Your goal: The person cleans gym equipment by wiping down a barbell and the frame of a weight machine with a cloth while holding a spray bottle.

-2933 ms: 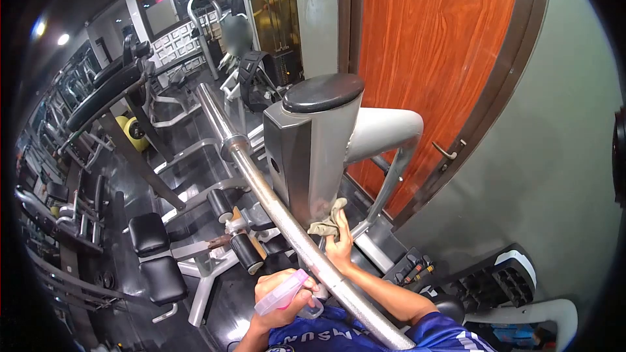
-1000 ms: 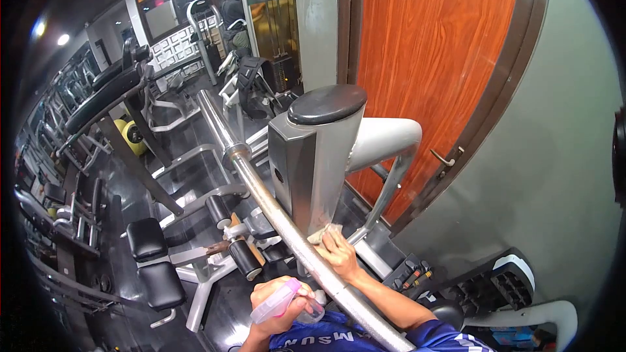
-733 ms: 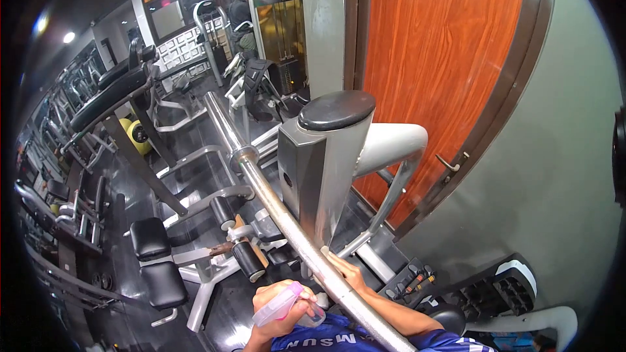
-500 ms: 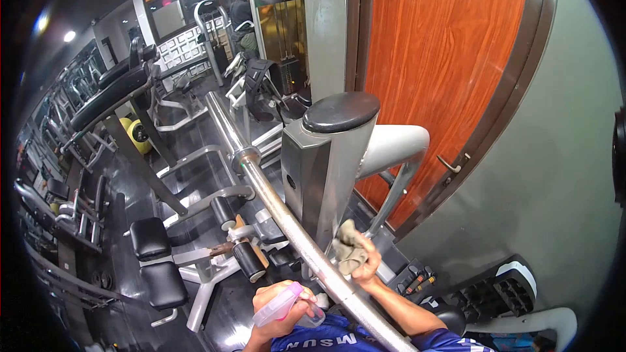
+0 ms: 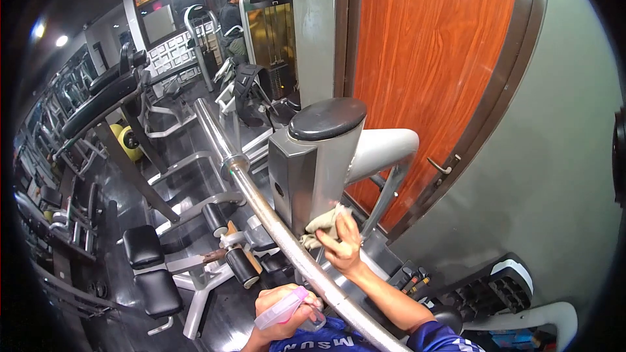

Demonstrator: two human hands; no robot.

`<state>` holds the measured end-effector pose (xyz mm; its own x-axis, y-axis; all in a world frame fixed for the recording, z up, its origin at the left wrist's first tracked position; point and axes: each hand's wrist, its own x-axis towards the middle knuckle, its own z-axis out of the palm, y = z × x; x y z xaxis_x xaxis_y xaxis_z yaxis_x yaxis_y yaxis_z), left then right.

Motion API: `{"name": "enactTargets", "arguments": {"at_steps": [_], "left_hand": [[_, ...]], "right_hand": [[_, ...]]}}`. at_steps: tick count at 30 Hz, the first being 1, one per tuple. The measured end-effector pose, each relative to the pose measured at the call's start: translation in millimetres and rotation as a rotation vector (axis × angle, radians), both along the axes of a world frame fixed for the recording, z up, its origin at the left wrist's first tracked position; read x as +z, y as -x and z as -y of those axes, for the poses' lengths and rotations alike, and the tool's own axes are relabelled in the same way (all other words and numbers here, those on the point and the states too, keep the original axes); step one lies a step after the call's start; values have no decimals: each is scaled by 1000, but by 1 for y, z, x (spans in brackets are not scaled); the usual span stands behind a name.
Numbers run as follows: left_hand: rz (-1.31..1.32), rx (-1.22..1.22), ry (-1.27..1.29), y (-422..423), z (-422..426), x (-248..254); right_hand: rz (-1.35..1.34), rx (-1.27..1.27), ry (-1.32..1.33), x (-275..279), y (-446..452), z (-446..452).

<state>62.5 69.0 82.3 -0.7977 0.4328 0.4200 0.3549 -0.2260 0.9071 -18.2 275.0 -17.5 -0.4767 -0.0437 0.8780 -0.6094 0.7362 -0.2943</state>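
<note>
My left hand [image 5: 282,316] is wrapped round a clear spray bottle [image 5: 314,321] with a pink-and-white spray head, low in the view beside the barbell. Across the middle runs a long metal barbell [image 5: 277,231], slanting from upper left to lower right. Beyond it my right hand [image 5: 344,248] holds a beige cloth [image 5: 322,223] against the lower part of a grey machine post [image 5: 331,173]. Its fingers are partly spread over the cloth. A black oval pad [image 5: 328,118] caps the post.
A wood-grain door [image 5: 424,58] and a grey wall [image 5: 541,176] stand on the right. Left of the barbell is a bench with black pads [image 5: 158,292] and rollers [image 5: 241,268]. More gym machines fill the left. A person [image 5: 231,19] is at the back.
My right hand has moved the cloth left and slightly up, onto the post, and its fingers have spread. The left hand keeps the spray bottle. The view has shifted slightly.
</note>
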Motion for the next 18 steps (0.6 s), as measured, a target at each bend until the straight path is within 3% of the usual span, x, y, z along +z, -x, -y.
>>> {"name": "enactTargets", "arguments": {"at_steps": [4, 8, 13, 16, 18], "left_hand": [[-41, -24, 27, 0, -2, 8], [-58, -18, 13, 0, -1, 11], [27, 15, -104, -6, 3, 7], [9, 19, -62, -5, 5, 11], [-2, 37, -31, -6, 6, 8]], "right_hand": [[141, 81, 51, -29, -24, -6], [84, 176, 258, -29, -26, -9], [-243, 77, 193, 35, -4, -14], [-98, -114, 56, 85, -2, -5], [-180, -140, 68, 70, 16, 7]]}}
